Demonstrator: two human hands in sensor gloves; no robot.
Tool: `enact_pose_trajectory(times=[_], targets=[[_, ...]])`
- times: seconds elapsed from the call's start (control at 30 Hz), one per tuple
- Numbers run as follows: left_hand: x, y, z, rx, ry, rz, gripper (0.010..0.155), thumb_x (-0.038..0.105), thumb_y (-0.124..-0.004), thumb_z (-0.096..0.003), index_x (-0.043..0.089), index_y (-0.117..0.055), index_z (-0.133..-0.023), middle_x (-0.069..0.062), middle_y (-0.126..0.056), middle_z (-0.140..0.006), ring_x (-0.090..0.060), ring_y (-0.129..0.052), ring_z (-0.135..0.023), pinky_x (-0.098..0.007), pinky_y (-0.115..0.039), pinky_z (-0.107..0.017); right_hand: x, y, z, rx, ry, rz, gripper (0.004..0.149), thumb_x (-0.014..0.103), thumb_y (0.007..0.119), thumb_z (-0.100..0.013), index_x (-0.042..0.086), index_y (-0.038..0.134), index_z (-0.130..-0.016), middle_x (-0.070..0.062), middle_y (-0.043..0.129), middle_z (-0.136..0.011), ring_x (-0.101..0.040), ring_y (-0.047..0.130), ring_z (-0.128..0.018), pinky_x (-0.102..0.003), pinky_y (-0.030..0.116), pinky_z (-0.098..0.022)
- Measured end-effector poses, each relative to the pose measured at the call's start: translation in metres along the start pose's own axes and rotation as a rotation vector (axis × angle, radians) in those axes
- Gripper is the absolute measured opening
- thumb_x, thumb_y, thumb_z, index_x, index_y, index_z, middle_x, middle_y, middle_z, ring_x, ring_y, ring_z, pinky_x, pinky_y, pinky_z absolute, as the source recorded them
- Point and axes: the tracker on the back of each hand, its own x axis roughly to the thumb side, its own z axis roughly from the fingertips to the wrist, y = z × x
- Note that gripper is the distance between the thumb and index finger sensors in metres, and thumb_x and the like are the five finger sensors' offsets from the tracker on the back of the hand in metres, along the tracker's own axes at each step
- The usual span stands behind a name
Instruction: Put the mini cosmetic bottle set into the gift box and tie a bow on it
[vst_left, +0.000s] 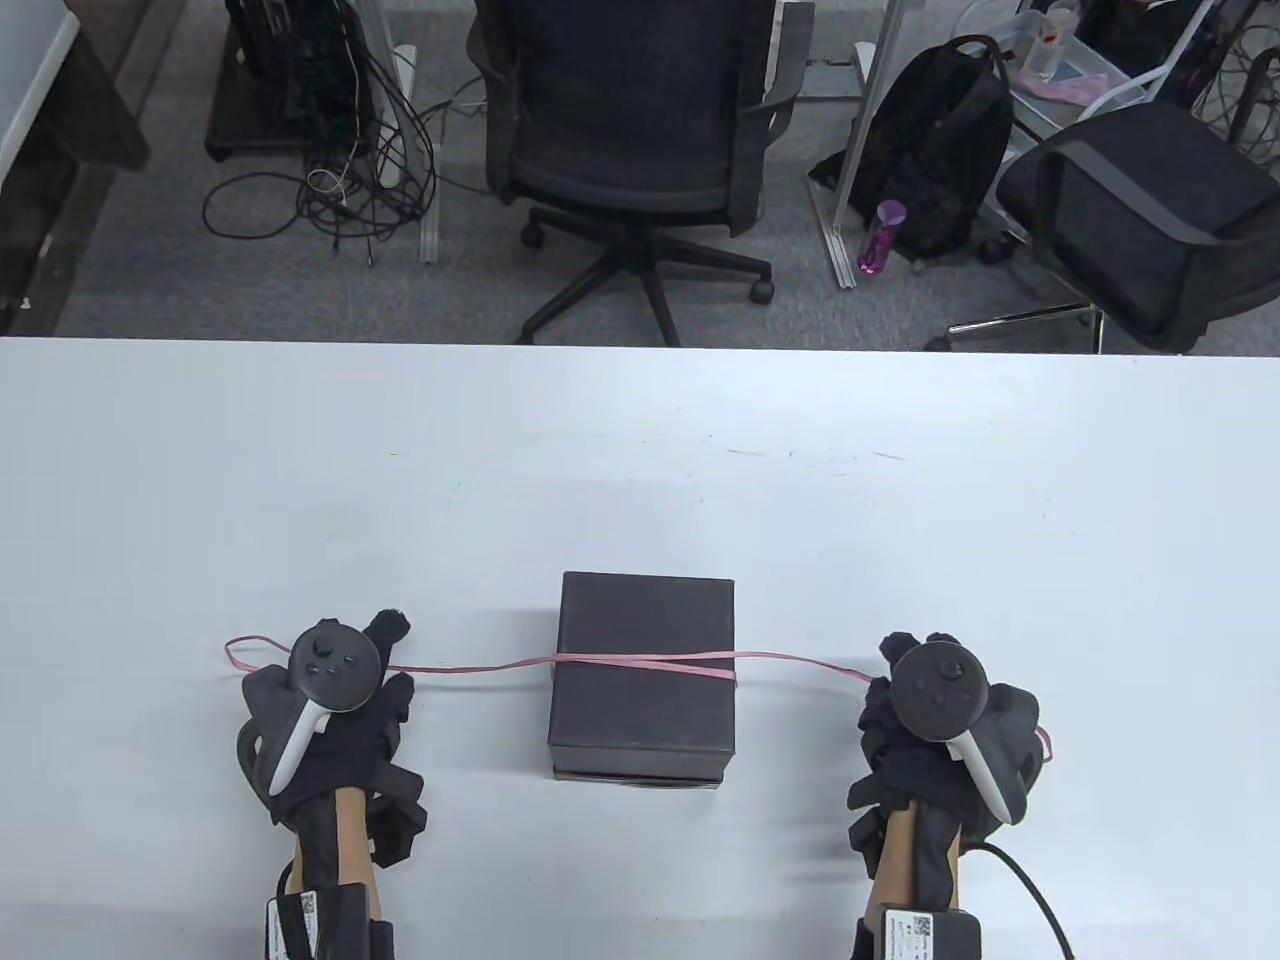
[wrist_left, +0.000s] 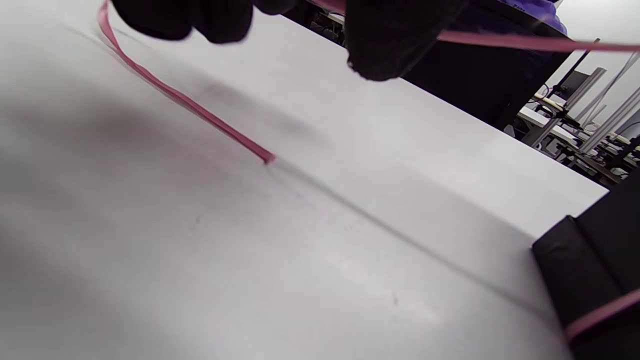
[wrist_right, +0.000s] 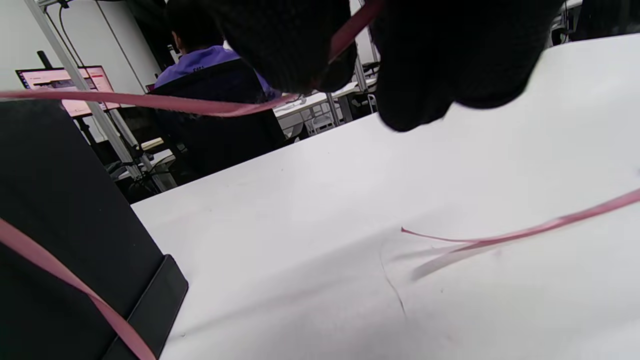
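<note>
Fingers: left hand (vst_left: 330, 700) and right hand (vst_left: 945, 715) each had gloved fingers (wrist_right: 450, 75) curled round a pink ribbon (vst_left: 640, 662), pinching it.
Ribbon: ran taut from hand to hand across the top of the gift box (vst_left: 645, 675), its two strands crossing on the lid.
Gift box: black, lid on, stood on the white table (vst_left: 640, 450) near the front edge, between the hands and touching neither.
Bottle set: not visible in any view.
Table view: showed both hands level with the box, a tracker (vst_left: 330, 675) on each, and a free ribbon end trailing left of the left hand.
Left wrist view: showed that free end (wrist_left: 200, 112) lying on the table, and the ribbon passing down the box side, details hidden from above.
Right wrist view: showed the other loose tail (wrist_right: 500, 237) resting on the table beyond the fingers, plus a seated person in a purple top behind the box.
Surroundings: office chair (vst_left: 640, 150), second chair (vst_left: 1140, 210), black backpack (vst_left: 940, 150), purple water bottle (vst_left: 880, 235) and tangled cables (vst_left: 340, 170) on the floor beyond the table.
Obstructions: trackers covered the knuckles from above.
</note>
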Motion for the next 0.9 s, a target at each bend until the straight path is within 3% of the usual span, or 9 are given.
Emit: enact_pose_trajectory(times=[0.1, 0.2, 0.27, 0.37, 0.43, 0.47, 0.57, 0.77, 0.9], targets=[[0.004, 0.009, 0.006, -0.006, 0.007, -0.001, 0.068, 0.037, -0.078, -0.0581, 0.031, -0.047, -0.118, -0.029, -0.044, -0.118, -0.036, -0.083, -0.087, -0.046, -0.079, -0.061, 0.011, -0.008, 0.007, -0.068, -0.028, 0.041, 0.061, 0.020, 0.079, -0.057, -0.004, 0.060, -0.109, -0.043, 0.056, -0.104, -0.034, 0.089, -0.060, -0.042, 0.082, -0.041], [0.017, 0.022, 0.018, 0.107, -0.058, 0.035, 0.066, 0.038, -0.079, -0.0575, 0.029, -0.051, -0.117, -0.026, -0.054, -0.116, -0.029, -0.089, -0.076, -0.039, -0.083, -0.054, 0.024, -0.014, 0.015, -0.148, -0.060, 0.046, 0.061, 0.022, 0.081, -0.056, -0.004, 0.062, -0.108, -0.043, 0.059, -0.103, -0.033, 0.089, -0.057, -0.040, 0.083, -0.038], [0.028, 0.030, 0.029, 0.172, -0.117, 0.038, 0.064, 0.038, -0.079, -0.0574, 0.028, -0.054, -0.116, -0.024, -0.058, -0.114, -0.028, -0.091, -0.074, -0.038, -0.084, -0.052, 0.032, -0.018, 0.021, -0.171, -0.058, 0.092, 0.054, 0.023, 0.082, -0.056, -0.006, 0.072, -0.101, -0.044, 0.054, -0.105, -0.043, 0.083, -0.067, -0.050, 0.078, -0.046], [0.046, 0.035, 0.043, 0.224, -0.250, 0.074, 0.063, 0.039, -0.078, -0.0570, 0.029, -0.056, -0.115, -0.021, -0.060, -0.116, -0.036, -0.086, -0.089, -0.049, -0.080, -0.062, 0.042, -0.022, 0.026, -0.109, -0.057, 0.150, 0.042, 0.025, 0.081, -0.057, -0.005, 0.086, -0.087, -0.041, 0.048, -0.110, -0.074, 0.043, -0.087, -0.083, 0.046, -0.055], [0.055, 0.035, 0.048, 0.216, -0.326, 0.102, 0.063, 0.040, -0.078, -0.0571, 0.026, -0.057, -0.115, -0.019, -0.059, -0.117, -0.040, -0.082, -0.095, -0.056, -0.076, -0.067, 0.045, -0.023, 0.028, -0.065, -0.041, 0.161, 0.040, 0.023, 0.081, -0.057, -0.003, 0.088, -0.086, -0.041, 0.040, -0.112, -0.078, 0.034, -0.087, -0.088, 0.041, -0.053], [0.058, 0.034, 0.050, 0.202, -0.359, 0.113, 0.064, 0.041, -0.078, -0.0570, 0.025, -0.057, -0.115, -0.019, -0.059, -0.117, -0.042, -0.080, -0.098, -0.059, -0.075, -0.068, 0.045, -0.023, 0.028, -0.065, -0.036, 0.171, 0.040, 0.022, 0.081, -0.057, -0.003, 0.088, -0.087, -0.040, 0.041, -0.112, -0.077, 0.038, -0.087, -0.087, 0.044, -0.054], [0.065, 0.029, 0.050, 0.153, -0.430, 0.149, 0.064, 0.041, -0.078, -0.0569, 0.025, -0.057, -0.115, -0.019, -0.057, -0.118, -0.044, -0.076, -0.102, -0.062, -0.072, -0.070, 0.038, -0.019, 0.023, -0.001, -0.009, 0.161, 0.062, 0.020, 0.081, -0.057, -0.005, 0.064, -0.111, -0.044, 0.038, -0.112, -0.076, 0.056, -0.085, -0.081, 0.060, -0.055], [0.066, 0.016, 0.041, 0.093, -0.436, 0.155, 0.065, 0.041, -0.078, -0.0570, 0.024, -0.056, -0.116, -0.019, -0.057, -0.118, -0.047, -0.073, -0.104, -0.064, -0.071, -0.070, -0.003, 0.010, -0.004, 0.129, 0.123, 0.110, 0.066, 0.020, 0.078, -0.058, -0.008, 0.053, -0.113, -0.046, 0.032, -0.111, -0.075, 0.049, -0.088, -0.080, 0.055, -0.058], [0.064, 0.011, 0.036, 0.070, -0.423, 0.156, 0.064, 0.041, -0.077, -0.0573, 0.023, -0.056, -0.116, -0.020, -0.056, -0.118, -0.047, -0.073, -0.104, -0.064, -0.070, -0.070, -0.023, 0.024, -0.010, 0.197, 0.225, 0.111, 0.064, 0.021, 0.074, -0.060, -0.008, 0.052, -0.113, -0.048, 0.039, -0.108, -0.057, 0.084, -0.074, -0.065, 0.076, -0.051]])
